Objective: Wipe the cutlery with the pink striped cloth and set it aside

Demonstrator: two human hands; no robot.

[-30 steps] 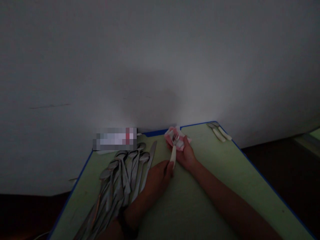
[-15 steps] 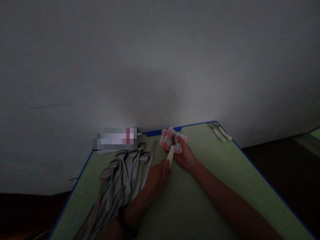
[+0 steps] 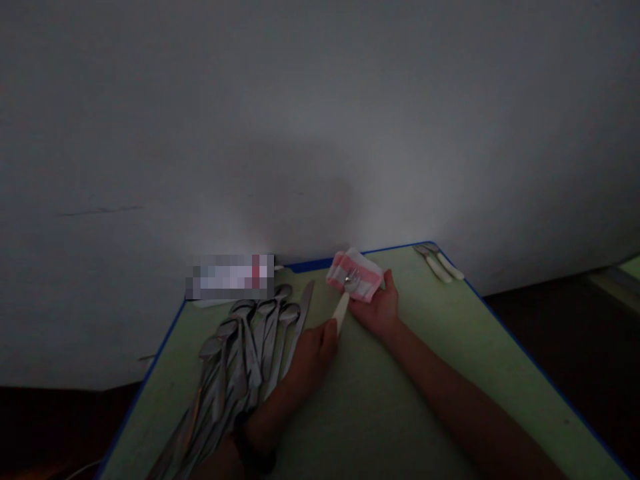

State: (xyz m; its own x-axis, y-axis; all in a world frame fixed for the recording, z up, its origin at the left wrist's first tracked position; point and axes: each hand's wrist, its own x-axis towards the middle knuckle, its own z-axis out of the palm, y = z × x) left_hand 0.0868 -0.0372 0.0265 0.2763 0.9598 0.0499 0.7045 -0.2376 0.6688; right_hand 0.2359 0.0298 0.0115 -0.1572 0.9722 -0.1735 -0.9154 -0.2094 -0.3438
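Note:
My left hand (image 3: 311, 353) is closed on the white handle of a small fork (image 3: 344, 303) and holds it slanted over the green table (image 3: 390, 407). The fork's metal tines lie against a pink and white striped cloth (image 3: 356, 281). My right hand (image 3: 380, 308) grips that cloth from below and behind, pressing it to the tines.
A pile of several metal spoons and a knife (image 3: 240, 353) lies on the table to the left of my left hand. Two white-handled pieces of cutlery (image 3: 440, 263) rest at the far right corner. A grey wall rises behind the blue-edged table.
The cloth has spread flatter under the fork's tines and shifted slightly right. My left hand has slid a little lower along the handle.

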